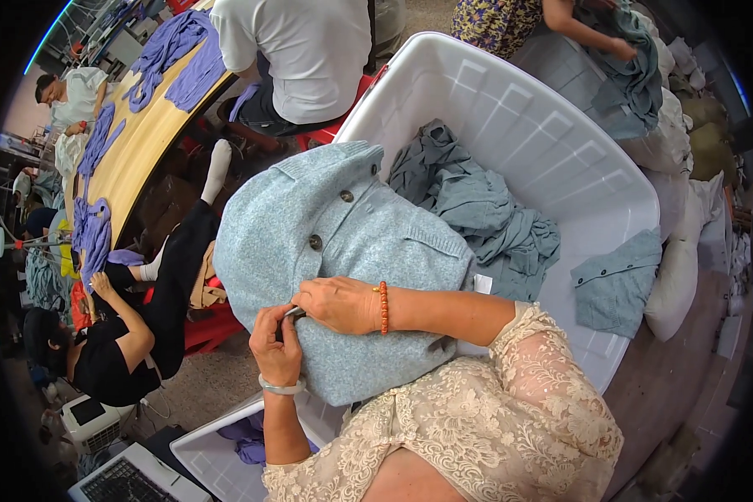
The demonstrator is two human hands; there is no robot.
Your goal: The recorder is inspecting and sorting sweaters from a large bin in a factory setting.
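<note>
A light blue knitted cardigan (368,251) with dark buttons down its front lies bunched before me, over the near side of a white plastic bin. My left hand (276,347) comes up from below with its fingers pinched at the button edge. Over the same spot my right hand (339,305) bends in from the right, its fingers closed on the cloth and meeting the left fingertips. A small grey shiny piece (294,311) shows between the two hands; its kind is too small to make out. A white label (483,284) sits beside the cardigan.
The white bin (560,125) holds crumpled grey-green garments (485,201); another buttoned garment (617,280) lies at its right side. A smaller bin (213,464) with purple cloth stands lower left. People sit around a wooden table (155,125) with purple garments. Someone handles grey cloth far right.
</note>
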